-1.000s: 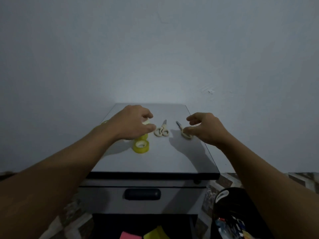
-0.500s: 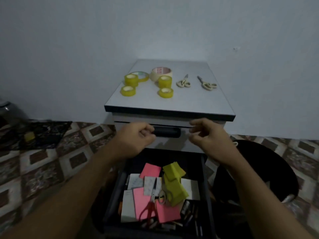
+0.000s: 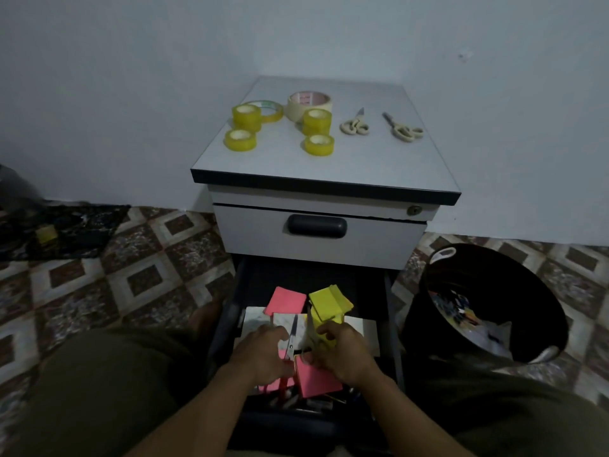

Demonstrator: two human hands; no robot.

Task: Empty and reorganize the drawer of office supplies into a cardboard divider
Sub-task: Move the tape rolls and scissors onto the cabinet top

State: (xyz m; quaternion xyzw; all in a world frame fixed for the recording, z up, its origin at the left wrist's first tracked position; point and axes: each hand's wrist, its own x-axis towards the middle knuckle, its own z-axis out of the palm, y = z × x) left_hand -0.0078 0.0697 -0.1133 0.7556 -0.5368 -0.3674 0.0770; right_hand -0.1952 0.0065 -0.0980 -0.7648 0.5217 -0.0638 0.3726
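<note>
The lower drawer (image 3: 390,311) of a grey cabinet stands pulled out, holding pink sticky notes (image 3: 286,300), yellow sticky notes (image 3: 329,303), white pads and pens. Both hands are inside it. My left hand (image 3: 263,356) grips red-handled scissors (image 3: 291,336) whose blade points away from me. My right hand (image 3: 344,352) curls round a second pair of scissors (image 3: 309,326) next to the yellow notes. On the cabinet top (image 3: 362,166) lie several yellow tape rolls (image 3: 318,145), a wide beige tape roll (image 3: 308,102) and two pale scissors (image 3: 354,125). No cardboard divider is in view.
The upper drawer is closed, its dark handle (image 3: 317,226) just above my hands. A black bin (image 3: 461,258) with scraps stands on the tiled floor right of the drawer. A dark mat (image 3: 66,232) lies at the left by the wall. My knees flank the drawer.
My hands left the cabinet top, dropped past the upper drawer and reached into the open lower drawer, where they now grip scissors. My view tilted down.
</note>
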